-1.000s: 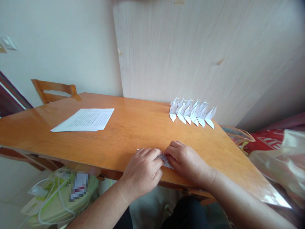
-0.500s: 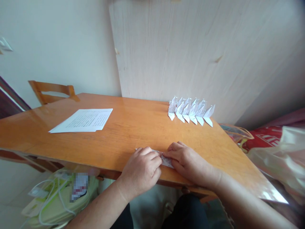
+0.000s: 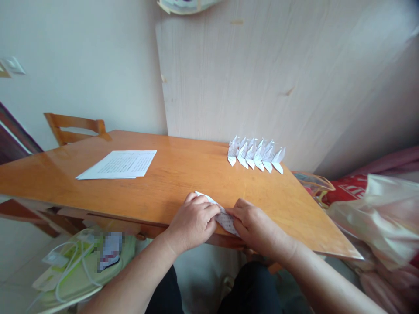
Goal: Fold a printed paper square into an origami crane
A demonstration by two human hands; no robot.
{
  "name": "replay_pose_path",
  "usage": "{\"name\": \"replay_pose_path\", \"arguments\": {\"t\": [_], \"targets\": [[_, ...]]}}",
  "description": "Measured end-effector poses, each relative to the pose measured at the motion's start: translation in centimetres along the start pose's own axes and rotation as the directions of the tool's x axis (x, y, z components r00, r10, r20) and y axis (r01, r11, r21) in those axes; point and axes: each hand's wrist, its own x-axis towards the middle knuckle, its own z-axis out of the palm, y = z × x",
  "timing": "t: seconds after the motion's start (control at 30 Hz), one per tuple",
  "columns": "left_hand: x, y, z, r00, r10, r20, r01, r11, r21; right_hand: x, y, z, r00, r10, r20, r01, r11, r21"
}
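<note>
A piece of folded paper (image 3: pixel 225 219), white with printing on it, lies slanted at the front edge of the wooden table (image 3: pixel 183 172). On its left part rests my left hand (image 3: pixel 197 220), fingers curled and closed on the paper. My right hand (image 3: pixel 253 221) pinches the paper's right end, its fingers bent and partly hidden. Between the two hands a strip of printed surface shows, and a pale corner sticks out beyond my left fingers. Farther back stand several folded paper shapes (image 3: pixel 258 157) with raised points, set in close rows.
Printed sheets (image 3: pixel 121 164) lie stacked on the table's left side. Behind them is a wooden chair (image 3: pixel 75 122). Below at left, cables rest on a light green thing (image 3: pixel 75 285). Right of the table are a red bag (image 3: pixel 348 186) and a whitish bag (image 3: pixel 382 209).
The folded paper has turned, its far left corner now pointing up and away, and more of it shows. Both hands stay on it. The camera view has shifted slightly.
</note>
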Motion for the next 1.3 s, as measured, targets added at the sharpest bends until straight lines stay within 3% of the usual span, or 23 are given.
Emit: {"name": "replay_pose_path", "arguments": {"t": [0.13,0.37,0.73,1.0,1.3], "targets": [[-0.3,-0.1,-0.1,1.000,0.006,0.005,-0.006,1.000,0.002,-1.2,-1.8,-0.2,0.997,0.065,0.035,-0.064,0.998,-0.010],[-1.6,0.2,-0.6,1.000,0.006,0.022,-0.007,1.000,0.024,-2.2,-3.5,-0.6,0.995,0.051,0.082,-0.056,0.997,0.055],[-2.0,0.8,-0.5,0.998,-0.023,0.055,0.022,1.000,0.012,-2.6,-3.4,0.4,0.997,0.073,0.032,-0.073,0.997,0.007],[-2.5,1.2,-0.7,0.997,-0.052,0.061,0.050,0.998,0.029,-2.6,-2.3,0.0,1.000,0.029,-0.004,-0.028,0.983,0.182],[-3.0,1.5,-0.5,0.997,-0.060,0.042,0.058,0.998,0.039,-2.2,-1.9,0.9,0.999,0.036,0.004,-0.037,0.994,0.105]]}}
